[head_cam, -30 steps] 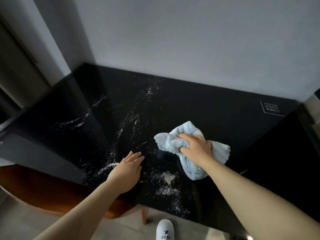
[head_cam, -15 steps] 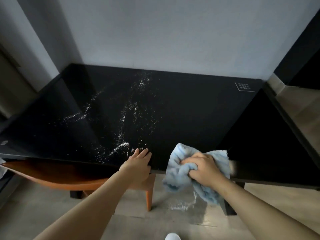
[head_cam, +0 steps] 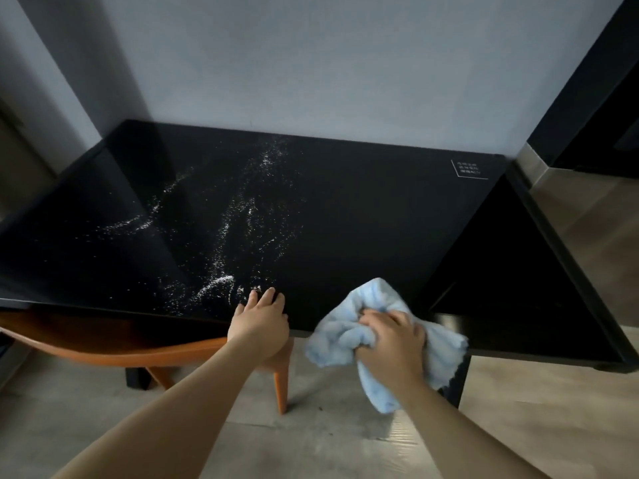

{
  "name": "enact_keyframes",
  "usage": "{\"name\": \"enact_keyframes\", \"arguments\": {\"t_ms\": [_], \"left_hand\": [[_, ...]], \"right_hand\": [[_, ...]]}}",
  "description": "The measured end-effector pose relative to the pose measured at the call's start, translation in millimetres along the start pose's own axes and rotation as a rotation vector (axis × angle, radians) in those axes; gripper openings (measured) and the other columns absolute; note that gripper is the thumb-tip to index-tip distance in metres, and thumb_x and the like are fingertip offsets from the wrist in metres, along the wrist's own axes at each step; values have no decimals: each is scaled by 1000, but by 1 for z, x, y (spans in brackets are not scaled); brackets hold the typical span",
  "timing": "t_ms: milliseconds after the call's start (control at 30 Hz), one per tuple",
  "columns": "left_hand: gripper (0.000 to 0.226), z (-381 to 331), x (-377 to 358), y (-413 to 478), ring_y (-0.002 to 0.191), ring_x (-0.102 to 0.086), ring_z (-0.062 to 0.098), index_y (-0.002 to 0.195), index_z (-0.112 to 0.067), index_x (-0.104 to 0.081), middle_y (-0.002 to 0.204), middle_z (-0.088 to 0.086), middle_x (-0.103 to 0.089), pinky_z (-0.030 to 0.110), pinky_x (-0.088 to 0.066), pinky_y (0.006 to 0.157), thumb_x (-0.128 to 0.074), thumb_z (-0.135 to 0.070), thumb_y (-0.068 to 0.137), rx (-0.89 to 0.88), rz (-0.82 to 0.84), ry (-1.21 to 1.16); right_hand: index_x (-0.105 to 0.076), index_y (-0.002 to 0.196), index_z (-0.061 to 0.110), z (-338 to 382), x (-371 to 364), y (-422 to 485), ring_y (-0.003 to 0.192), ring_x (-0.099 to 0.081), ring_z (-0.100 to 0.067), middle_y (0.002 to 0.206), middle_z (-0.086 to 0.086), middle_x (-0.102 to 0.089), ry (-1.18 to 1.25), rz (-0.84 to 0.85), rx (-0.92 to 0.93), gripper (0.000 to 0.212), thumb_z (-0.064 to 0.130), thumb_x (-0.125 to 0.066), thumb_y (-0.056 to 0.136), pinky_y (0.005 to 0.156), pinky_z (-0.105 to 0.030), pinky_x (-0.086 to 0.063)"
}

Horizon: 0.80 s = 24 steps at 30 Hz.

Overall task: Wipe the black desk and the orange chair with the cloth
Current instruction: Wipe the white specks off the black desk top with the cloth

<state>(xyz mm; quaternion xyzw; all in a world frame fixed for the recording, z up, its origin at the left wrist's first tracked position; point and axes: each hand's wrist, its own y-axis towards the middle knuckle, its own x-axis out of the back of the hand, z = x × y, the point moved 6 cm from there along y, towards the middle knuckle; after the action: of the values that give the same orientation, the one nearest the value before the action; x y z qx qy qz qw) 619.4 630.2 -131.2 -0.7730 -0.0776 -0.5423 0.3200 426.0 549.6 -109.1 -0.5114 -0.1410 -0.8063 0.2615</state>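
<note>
The black desk [head_cam: 363,216] stands against the wall, its left and middle strewn with white powder [head_cam: 221,236]. My right hand [head_cam: 392,344] is closed on a bunched light blue cloth [head_cam: 340,335] at the desk's front edge, right of centre; part of the cloth hangs below the edge. My left hand [head_cam: 261,321] rests flat on the front edge, fingers spread, just left of the cloth. The orange chair [head_cam: 114,354] is tucked under the desk at the left, with one leg [head_cam: 280,392] showing below my left hand.
A grey wall [head_cam: 328,70] backs the desk. A dark cabinet [head_cam: 601,98] rises at the right. The desk's black side panel [head_cam: 518,257] and frame slope down at the right. A white label [head_cam: 468,168] marks the desk's far right corner. Light wood floor [head_cam: 311,444] lies below.
My right hand has drawn the cloth from the desk's middle to its front edge, sweeping powder off. My view has pulled back and up. The left hand stays at the front edge.
</note>
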Motion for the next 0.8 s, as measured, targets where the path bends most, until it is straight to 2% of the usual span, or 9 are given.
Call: {"name": "enact_keyframes", "arguments": {"t_ms": [67,133,333,433,467,567,633,700,800], "left_hand": [[51,-16,-4,-8,147,3,27,152,-22,-10,160,-5,0,46,-2,118,-23,-26,102,40,-24,37],[52,-32,-11,-15,147,5,28,152,-24,-8,160,-5,2,46,-2,118,-23,-25,102,51,-27,43],[51,-58,-22,-20,146,5,31,152,-21,-9,160,-3,1,42,-13,118,-24,-24,103,100,-9,-23],[52,-73,-30,-30,146,6,31,152,-22,-9,160,-1,2,40,-13,118,-25,-24,102,100,-13,-36],[53,-77,-33,-33,146,6,31,152,-22,-9,160,-1,2,40,-13,117,-27,-24,101,97,-17,-28],[60,-85,-35,-39,146,5,29,152,-23,-8,160,-2,3,39,-13,117,-33,-19,98,90,-6,6],[60,-87,-36,-41,147,5,28,152,-24,-7,160,-2,3,40,-13,117,-34,-18,98,85,3,22],[56,-88,-35,-43,147,4,26,152,-24,-8,160,-2,2,41,-13,117,-30,-21,101,89,1,8],[53,-89,-34,-42,147,3,27,152,-23,-10,160,-1,1,40,-13,117,-27,-21,102,114,3,-16]], "right_hand": [[-59,117,34,16,-8,-10,120,-38,-10,122,13,-52,-24,70,175,37,27,-61,81,105,-34,-21],[-60,117,33,9,-3,-11,118,-39,-10,120,12,-53,-18,126,237,37,24,-59,80,104,-33,-21],[-58,121,31,-96,51,4,121,-41,-15,126,6,-53,28,14,-105,39,21,-58,83,104,-35,-25],[-55,123,30,-103,52,-3,121,-40,-18,127,4,-50,43,-63,-235,39,29,-58,84,102,-39,-25],[-54,123,31,-92,46,-7,121,-39,-18,128,5,-49,41,-38,-212,39,32,-58,84,103,-40,-25],[-53,124,34,-55,26,-16,127,-32,-12,134,13,-44,43,67,76,39,32,-57,86,107,-38,-16],[-53,126,35,-58,30,-16,129,-29,-10,136,15,-42,32,130,149,40,28,-55,87,108,-36,-13],[-53,127,34,-79,40,-15,128,-31,-11,135,13,-44,15,121,118,41,26,-55,87,108,-36,-15],[-54,126,33,-128,63,-16,125,-37,-14,132,9,-48,6,1,-55,40,26,-57,86,106,-38,-21]]}}
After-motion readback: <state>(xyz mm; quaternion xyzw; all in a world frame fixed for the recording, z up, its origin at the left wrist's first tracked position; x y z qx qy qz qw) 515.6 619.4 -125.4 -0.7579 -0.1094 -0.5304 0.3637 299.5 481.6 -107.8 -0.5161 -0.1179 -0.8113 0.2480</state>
